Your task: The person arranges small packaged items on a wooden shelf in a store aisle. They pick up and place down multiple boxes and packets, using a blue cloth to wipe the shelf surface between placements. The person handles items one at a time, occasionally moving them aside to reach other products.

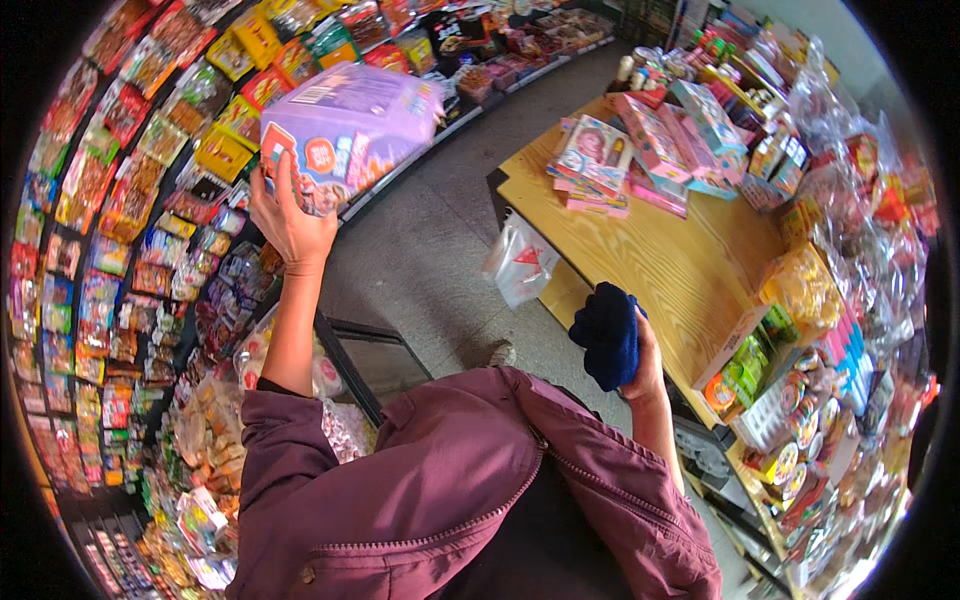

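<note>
My left hand [292, 217] grips the near end of a large purple printed package [360, 127], its fingers spread over the front face. The package is held up before the snack shelves on the left and hides part of them. In my right hand [646, 360] is a bunched dark blue knitted cloth item [607, 337], perhaps a glove or hat; the folds hide its shape. That hand is beside the front edge of a wooden table [637, 247].
Tiered shelves of packaged snacks [112, 247] curve along the left. Boxed toys [592, 157] lie on the table, with a carton of green packets [742, 375] nearer. A clear plastic bag [521, 259] hangs at the table's edge. Grey floor [427, 202] runs between.
</note>
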`<state>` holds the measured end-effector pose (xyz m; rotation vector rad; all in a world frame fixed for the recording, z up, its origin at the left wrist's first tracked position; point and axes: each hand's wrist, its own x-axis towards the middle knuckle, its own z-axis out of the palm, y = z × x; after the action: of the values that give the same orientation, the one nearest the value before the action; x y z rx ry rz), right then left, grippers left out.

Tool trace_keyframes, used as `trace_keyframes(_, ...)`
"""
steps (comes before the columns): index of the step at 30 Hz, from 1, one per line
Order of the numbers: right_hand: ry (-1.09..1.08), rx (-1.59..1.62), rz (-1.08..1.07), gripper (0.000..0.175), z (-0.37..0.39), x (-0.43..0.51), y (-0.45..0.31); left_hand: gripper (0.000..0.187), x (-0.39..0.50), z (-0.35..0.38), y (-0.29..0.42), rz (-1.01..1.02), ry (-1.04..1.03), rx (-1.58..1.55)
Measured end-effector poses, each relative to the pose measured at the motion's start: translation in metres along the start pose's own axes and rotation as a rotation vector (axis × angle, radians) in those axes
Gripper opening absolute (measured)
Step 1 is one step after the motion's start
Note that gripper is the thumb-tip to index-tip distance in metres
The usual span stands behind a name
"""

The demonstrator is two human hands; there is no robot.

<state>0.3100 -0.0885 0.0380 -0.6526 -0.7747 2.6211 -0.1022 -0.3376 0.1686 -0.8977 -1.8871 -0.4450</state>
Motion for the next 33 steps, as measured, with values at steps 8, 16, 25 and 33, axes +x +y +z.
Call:
trace_keyframes(8,-0.036,-0.330,0.038,0.047,0.102,0.066,-0.008,0.083,-0.028,-0.023,-0.022,-1.258,-0.109,-1.122)
trace_keyframes(16,-0.187,-1.698,-1.095,0.031,0.239,0.138,0.068,0.067,-0.040,-0.034,0.096,-1.145,-0.430,-1.466)
trace_keyframes(25,0.209,-1.685,-0.619,0.035,0.162,0.162,0.011,0.072,-0.035,-0.030,0.077,-0.947,-0.444,-1.375)
trace_keyframes(33,-0.023,-1.544,-0.705,0.034,0.159,0.144,0.004,0.075,-0.019,-0.007,0.118,-0.997,-0.526,-1.625)
